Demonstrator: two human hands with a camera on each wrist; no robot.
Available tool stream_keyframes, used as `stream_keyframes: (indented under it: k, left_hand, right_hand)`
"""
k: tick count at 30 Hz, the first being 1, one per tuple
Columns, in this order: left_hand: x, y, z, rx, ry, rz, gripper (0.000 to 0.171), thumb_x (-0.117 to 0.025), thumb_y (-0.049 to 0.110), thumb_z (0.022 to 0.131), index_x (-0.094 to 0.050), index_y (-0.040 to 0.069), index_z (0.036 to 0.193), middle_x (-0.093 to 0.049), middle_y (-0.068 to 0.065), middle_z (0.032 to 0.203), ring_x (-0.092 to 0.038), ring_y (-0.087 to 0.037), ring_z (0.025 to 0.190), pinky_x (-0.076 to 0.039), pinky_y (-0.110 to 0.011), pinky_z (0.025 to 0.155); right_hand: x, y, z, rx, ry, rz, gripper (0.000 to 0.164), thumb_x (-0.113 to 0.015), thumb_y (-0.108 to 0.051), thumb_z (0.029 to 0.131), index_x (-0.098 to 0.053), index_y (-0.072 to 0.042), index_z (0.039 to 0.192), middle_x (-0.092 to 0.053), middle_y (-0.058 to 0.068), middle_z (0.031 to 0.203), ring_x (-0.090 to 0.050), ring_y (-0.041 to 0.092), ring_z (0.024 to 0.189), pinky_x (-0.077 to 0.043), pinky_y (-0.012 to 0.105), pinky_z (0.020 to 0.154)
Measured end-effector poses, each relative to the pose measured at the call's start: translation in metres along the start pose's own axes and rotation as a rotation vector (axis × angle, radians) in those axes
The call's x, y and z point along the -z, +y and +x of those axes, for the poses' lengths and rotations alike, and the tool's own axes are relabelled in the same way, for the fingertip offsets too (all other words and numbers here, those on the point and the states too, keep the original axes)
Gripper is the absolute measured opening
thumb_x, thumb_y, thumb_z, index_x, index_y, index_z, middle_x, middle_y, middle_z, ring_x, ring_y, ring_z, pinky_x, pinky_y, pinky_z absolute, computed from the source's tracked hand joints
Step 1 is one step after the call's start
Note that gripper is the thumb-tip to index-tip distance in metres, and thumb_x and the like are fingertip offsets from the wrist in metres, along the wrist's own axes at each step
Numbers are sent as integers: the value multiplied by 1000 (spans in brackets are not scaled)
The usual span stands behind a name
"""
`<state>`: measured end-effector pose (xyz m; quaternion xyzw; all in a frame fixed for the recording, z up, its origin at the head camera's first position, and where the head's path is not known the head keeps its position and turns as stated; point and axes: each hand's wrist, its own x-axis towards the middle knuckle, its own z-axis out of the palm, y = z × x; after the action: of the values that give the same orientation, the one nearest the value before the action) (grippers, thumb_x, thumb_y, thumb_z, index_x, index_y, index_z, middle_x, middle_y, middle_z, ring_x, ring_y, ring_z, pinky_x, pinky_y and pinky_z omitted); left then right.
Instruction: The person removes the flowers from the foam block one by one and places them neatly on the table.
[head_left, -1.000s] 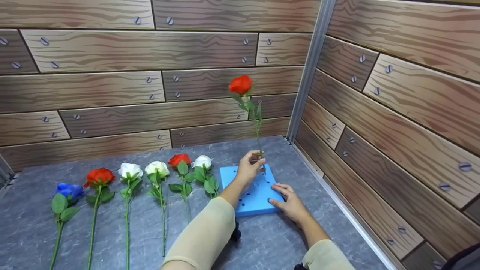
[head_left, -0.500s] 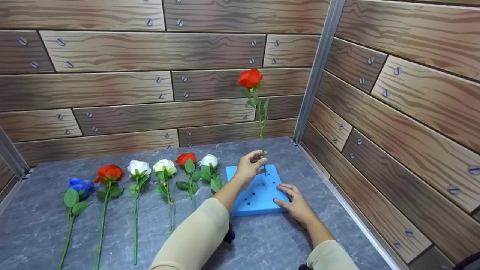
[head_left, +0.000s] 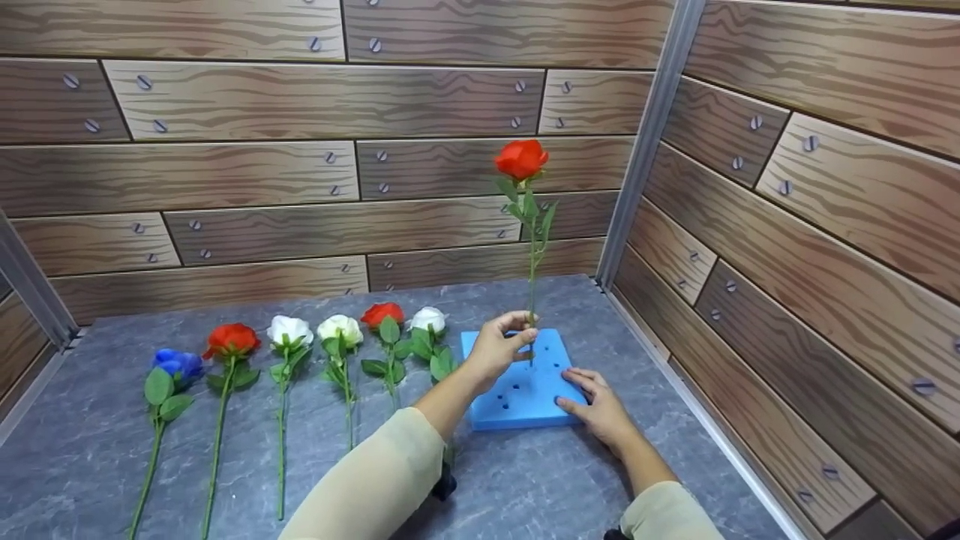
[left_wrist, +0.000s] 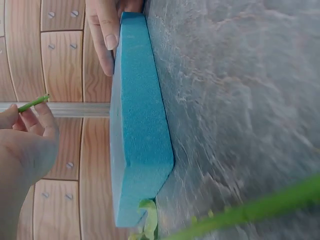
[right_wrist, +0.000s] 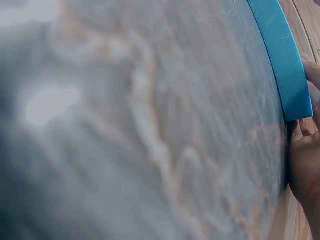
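A red artificial rose [head_left: 521, 159] stands upright in my left hand [head_left: 496, 349], its stem pinched low between thumb and fingers. Beneath it lies a light blue foam block [head_left: 536, 401] with small dark holes in its top. In the left wrist view the cut end of the stem [left_wrist: 34, 103] pokes out past the fingers, apart from the block. My right hand [head_left: 600, 409] rests at the block's right edge, thumb and forefinger laid on top. The right wrist view catches part of that hand against the block's corner [right_wrist: 295, 95].
Left of the block several roses lie side by side: a blue one [head_left: 178, 364], a red one [head_left: 231, 341], white ones such as the nearest [head_left: 428, 320], and another red one [head_left: 382, 315]. Wood-patterned walls [head_left: 247, 172] close off the grey marbled table [head_left: 540, 480] behind and at right.
My left hand has lowered slightly with the red rose, whose stem now stands straighter, its bloom shifted right. The head view has turned a little left. My right hand stays on the block.
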<state>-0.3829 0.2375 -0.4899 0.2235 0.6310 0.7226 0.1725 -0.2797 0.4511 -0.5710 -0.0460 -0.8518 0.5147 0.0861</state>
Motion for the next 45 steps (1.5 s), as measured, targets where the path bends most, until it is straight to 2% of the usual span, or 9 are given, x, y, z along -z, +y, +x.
stream_keyframes:
  k: [6, 14, 18, 22, 29, 36, 42, 45]
  left_hand:
    - [5, 5, -17, 13, -23, -11, 27, -68, 16, 108, -73, 13, 134, -64, -4, 118, -69, -20, 112, -66, -39, 98]
    - [14, 9, -39, 18, -72, 15, 29, -69, 16, 107, -72, 13, 136, -63, -5, 121, -68, -23, 114, -66, -42, 99]
    - [22, 9, -51, 12, -88, 48, 29, -68, 15, 108, -71, 12, 137, -63, -4, 121, -68, -19, 110, -66, -43, 99]
    - [32, 9, -61, 14, -77, 52, 26, -68, 13, 108, -72, 9, 134, -63, -5, 119, -68, -16, 106, -67, -39, 95]
    - [47, 10, -76, 31, -58, 36, 26, -68, 10, 107, -71, 6, 133, -64, -5, 118, -66, -17, 104, -67, -43, 97]
    - [59, 17, -92, 41, -36, 49, 26, -68, 9, 107, -71, 6, 133, -64, -3, 116, -66, -18, 106, -67, -39, 93]
    - [69, 16, -101, 50, -36, 58, 26, -69, 11, 107, -71, 7, 133, -64, -2, 113, -65, -17, 103, -67, -44, 96]
    - [74, 16, -105, 54, -30, 56, 26, -70, 13, 107, -72, 8, 133, -63, -1, 113, -65, -18, 104, -67, -41, 93]
  right_hand:
    - [1, -2, -2, 27, 5, -12, 58, -81, -13, 99, -60, 3, 151, -48, 23, 160, -39, 46, 158, -33, 60, 133]
    - [1, 0, 0, 25, 3, -19, 58, -81, -14, 99, -60, 2, 151, -47, 23, 161, -38, 44, 160, -31, 58, 135]
    - [1, 2, 1, 10, -6, -9, 59, -80, -14, 100, -59, 1, 152, -44, 22, 163, -35, 44, 161, -29, 56, 136]
    - [2, 2, 0, 9, -26, -3, 61, -79, -16, 100, -56, 1, 155, -42, 22, 165, -32, 45, 163, -28, 57, 136]
    - [3, 0, -1, 8, -50, -21, 62, -78, -18, 102, -55, 0, 156, -40, 22, 167, -31, 45, 163, -28, 57, 135]
    - [4, 0, -1, 8, -57, -24, 63, -77, -18, 103, -53, 0, 157, -38, 22, 168, -29, 46, 164, -28, 58, 136]
    - [3, -1, -2, 14, -62, -19, 62, -77, -18, 103, -53, 0, 157, -39, 22, 167, -31, 46, 163, -30, 58, 135]
    - [4, -2, -2, 18, -58, -22, 62, -77, -17, 103, -53, 1, 157, -39, 23, 166, -32, 47, 162, -31, 59, 134]
